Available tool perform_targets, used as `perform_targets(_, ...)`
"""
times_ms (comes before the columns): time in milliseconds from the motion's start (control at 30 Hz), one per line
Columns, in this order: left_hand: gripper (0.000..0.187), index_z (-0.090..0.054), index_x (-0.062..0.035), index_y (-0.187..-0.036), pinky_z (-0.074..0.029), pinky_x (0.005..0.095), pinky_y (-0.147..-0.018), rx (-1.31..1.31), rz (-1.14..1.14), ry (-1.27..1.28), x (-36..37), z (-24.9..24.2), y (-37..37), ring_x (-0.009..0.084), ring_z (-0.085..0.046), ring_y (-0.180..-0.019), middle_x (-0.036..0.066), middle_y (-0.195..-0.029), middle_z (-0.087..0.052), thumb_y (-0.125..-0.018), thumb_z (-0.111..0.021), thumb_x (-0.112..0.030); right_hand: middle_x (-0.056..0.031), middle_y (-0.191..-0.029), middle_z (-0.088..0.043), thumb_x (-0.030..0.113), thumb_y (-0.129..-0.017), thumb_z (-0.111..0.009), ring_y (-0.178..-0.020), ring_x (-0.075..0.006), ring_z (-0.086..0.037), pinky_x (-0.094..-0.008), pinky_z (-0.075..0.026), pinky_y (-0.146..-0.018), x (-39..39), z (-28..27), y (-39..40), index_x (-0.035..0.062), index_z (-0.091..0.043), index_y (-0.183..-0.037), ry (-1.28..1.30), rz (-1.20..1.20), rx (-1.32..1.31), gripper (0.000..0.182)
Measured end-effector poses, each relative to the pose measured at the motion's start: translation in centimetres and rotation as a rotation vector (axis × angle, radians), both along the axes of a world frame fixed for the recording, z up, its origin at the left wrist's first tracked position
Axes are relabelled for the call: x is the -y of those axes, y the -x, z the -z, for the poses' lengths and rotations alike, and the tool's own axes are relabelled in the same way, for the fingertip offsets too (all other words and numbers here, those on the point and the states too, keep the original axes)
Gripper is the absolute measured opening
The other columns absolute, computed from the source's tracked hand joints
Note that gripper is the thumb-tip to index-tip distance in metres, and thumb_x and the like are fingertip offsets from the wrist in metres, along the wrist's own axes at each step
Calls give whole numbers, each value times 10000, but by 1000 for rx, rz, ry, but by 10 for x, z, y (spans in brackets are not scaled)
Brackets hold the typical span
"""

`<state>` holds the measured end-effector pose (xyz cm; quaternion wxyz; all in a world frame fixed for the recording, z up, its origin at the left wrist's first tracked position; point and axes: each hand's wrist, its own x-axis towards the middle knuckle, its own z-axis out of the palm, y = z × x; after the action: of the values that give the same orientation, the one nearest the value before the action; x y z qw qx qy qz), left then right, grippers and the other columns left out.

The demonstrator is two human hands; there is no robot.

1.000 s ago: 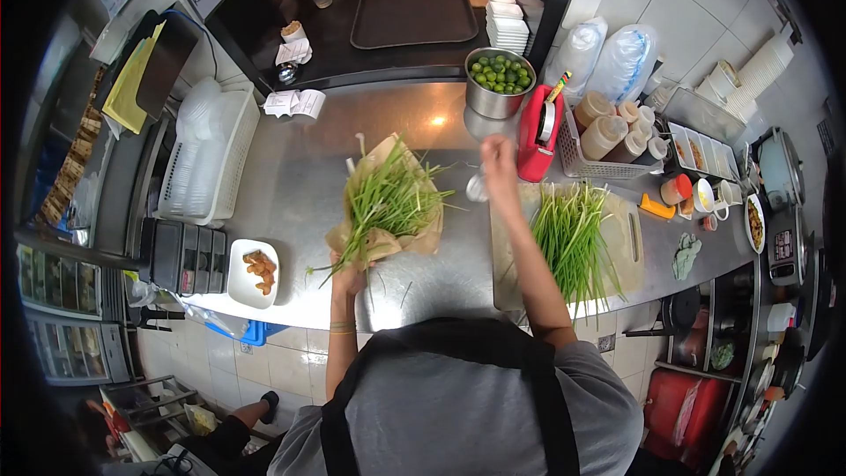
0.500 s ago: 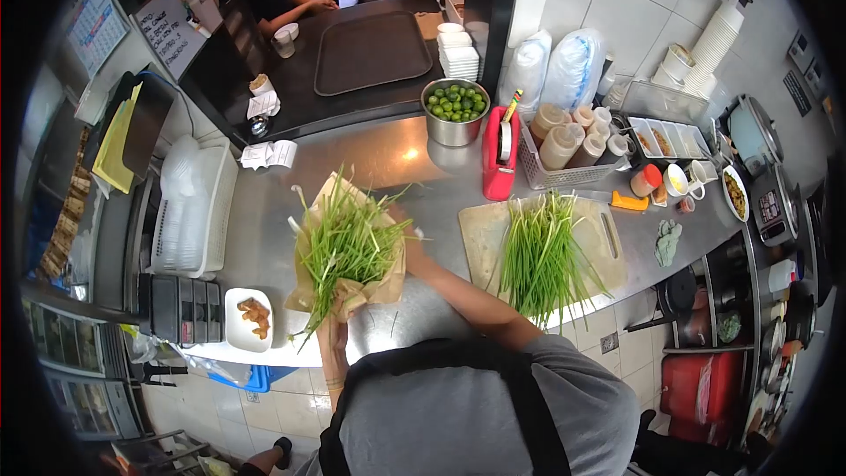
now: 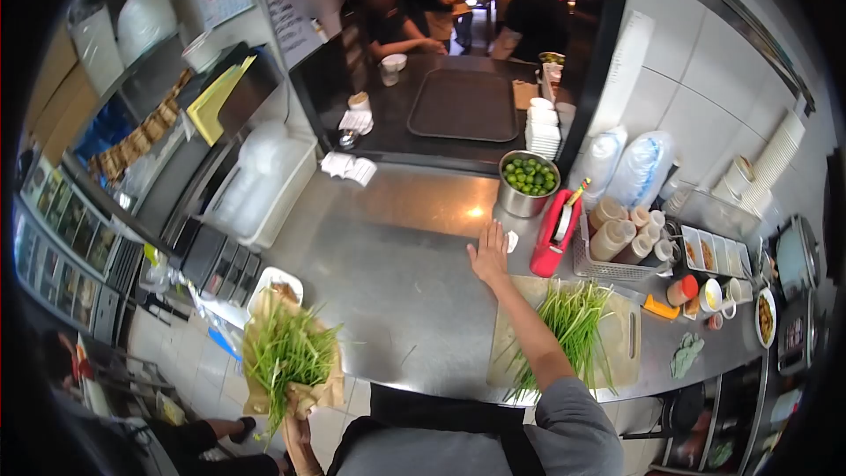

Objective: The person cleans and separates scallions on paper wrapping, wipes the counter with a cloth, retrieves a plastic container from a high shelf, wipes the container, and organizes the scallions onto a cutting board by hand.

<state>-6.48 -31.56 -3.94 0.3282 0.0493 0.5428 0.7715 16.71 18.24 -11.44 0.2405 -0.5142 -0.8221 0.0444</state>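
Green stalk bundle [image 3: 291,344], loosely wrapped in brown paper [image 3: 330,381], at the near left edge of the steel counter [image 3: 401,286]. Left hand [image 3: 298,412] grasps its lower end, paper included; stalks fan up and out, some droop past the wrist. Cannot tell whether the bundle touches the counter. From this view it covers part of a white dish [image 3: 294,287] with brown food pieces in it.

Right hand [image 3: 490,256] grasps nothing: palm down on the counter, fingers spread, arm stretched forward. Small white scrap [image 3: 512,241] right by the fingers; contact unclear. Red tape dispenser [image 3: 546,249] near that hand, to its right. Steel pot [image 3: 523,204] of green round fruit [image 3: 529,173] just behind.

Second pile of green stalks [image 3: 571,317] lies on a cutting board [image 3: 625,348], partly behind the right forearm, some ends over the near edge. Right of the board: knife with orange handle [image 3: 661,307], crumpled green cloth [image 3: 687,353]. Squeeze bottles [image 3: 610,241] stand in a grey basket [image 3: 608,268] beyond the board. Dark tray [image 3: 463,107] on the ledge past the counter; people [image 3: 388,22] behind it.
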Motion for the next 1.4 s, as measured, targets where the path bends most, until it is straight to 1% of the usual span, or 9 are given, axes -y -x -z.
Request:
perform_targets(133, 311, -543, -109, -1126, -409, 224, -572, 17, -367, 227, 101, 38, -35, 110, -573, -792, -4, -1045, -592, -827, -623, -138, -219, -1378, -300, 124, -846, -438, -1306, -361, -220, -465, -197, -1053, -37, 20, 30, -73, -305, -1306, -103, -144, -71, 518)
perform_targets(333, 234, -562, -111, -1100, -443, 308, -670, 116, -292, 322, 224, 151, -73, 96, -525, -879, -17, -1029, -587, -867, -563, -132, -182, -1402, -293, -127, -733, -424, -1298, -307, -275, -426, -224, -1062, 40, 15, 90, 7, -391, -1290, 108, -370, -299, 573)
perform_targets(467, 257, -546, -82, -1110, -475, 272, -691, 5, -125, 287, 243, 256, -88, 117, -557, -861, 6, -1035, -575, -897, -534, -226, -141, -1333, -381, 10, -768, -553, -1204, -332, -377, -416, -330, -984, 72, 19, 81, 64, -618, -1042, 73, -608, -300, 286)
perform_targets(600, 316, -542, -61, -1120, -495, 286, -671, 61, -29, 310, 162, 252, -93, 138, -564, -844, 40, -1011, -578, -884, -556, -270, -94, -899, -492, 44, -780, -573, -833, -289, -483, -388, -415, -755, 79, -21, 72, 81, -647, -1013, -86, -368, -110, 247)
perform_targets(1000, 339, -473, -78, -1172, -547, 261, -531, 251, 157, -63, 28, 252, -113, 146, -602, -802, 56, -985, -579, -849, -573, -94, -115, -824, -543, 23, -813, -541, -753, -255, -519, -311, -424, -670, 264, -15, 53, 33, -660, -912, 253, -790, -300, 155)
perform_targets(1067, 342, -472, -77, -1171, -549, 267, -533, 255, 177, -15, 26, 241, -115, 151, -599, -816, 58, -1000, -573, -845, -577, -83, -120, -856, -559, 23, -814, -540, -752, -246, -531, -297, -426, -668, 278, -31, 46, 28, -659, -921, 511, -774, -388, 161)
perform_targets(1200, 350, -480, -75, -1158, -547, 276, -528, 364, 151, -4, 33, 278, -120, 165, -594, -834, 68, -1020, -563, -832, -603, -102, -121, -860, -561, 51, -820, -544, -757, -236, -538, -315, -428, -681, 221, -49, 0, 19, -646, -965, 357, -422, -367, 180)
perform_targets(1300, 348, -430, -32, -1136, -524, 298, -602, 157, 246, 37, 34, 229, -116, 193, -598, -747, 111, -1001, -585, -879, -562, -226, -137, -835, -557, 94, -836, -543, -755, -262, -529, -349, -425, -694, 199, -24, -33, 6, -623, -1001, 111, -339, -128, 203)
perform_targets(1400, 336, -431, -35, -1131, -521, 300, -584, 210, 199, 51, 32, 224, -116, 192, -597, -754, 96, -974, -584, -871, -573, -192, -129, -811, -533, 132, -861, -544, -763, -259, -514, -348, -421, -702, 263, -13, -4, -8, -600, -917, 443, -253, -269, 161)
